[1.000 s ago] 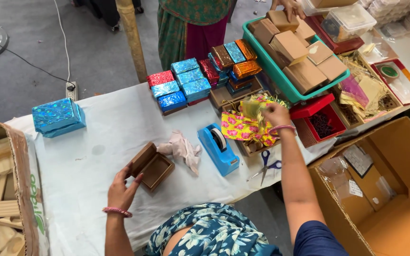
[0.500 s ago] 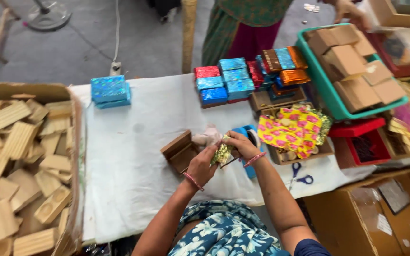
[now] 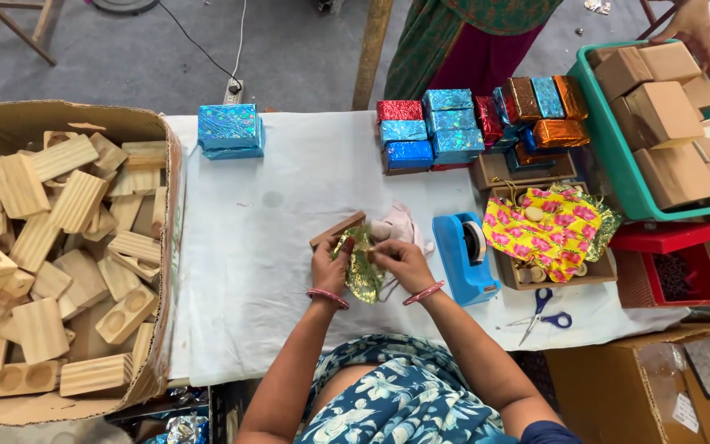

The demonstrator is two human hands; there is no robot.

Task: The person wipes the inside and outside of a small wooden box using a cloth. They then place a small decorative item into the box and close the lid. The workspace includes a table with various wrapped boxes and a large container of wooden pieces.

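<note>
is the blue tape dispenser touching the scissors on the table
Apart. The head view shows the blue tape dispenser and the scissors separated by a strip of bare white table cover.

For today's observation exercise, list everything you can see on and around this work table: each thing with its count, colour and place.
wooden blocks: many, pale, cardboard box at left
blue foil box: one stack, table's far left
foil-wrapped boxes: over a dozen, red, blue, brown, orange, far edge
tape dispenser: one, blue, right of the hands
patterned pouches: a pile, yellow and pink, in a brown tray
scissors: one, blue-handled, near edge
green crate: one, holding plain brown boxes, right
red box: one, open, right
gold foil piece: one, between the hands
left hand: grips the foil
right hand: grips the foil
</note>
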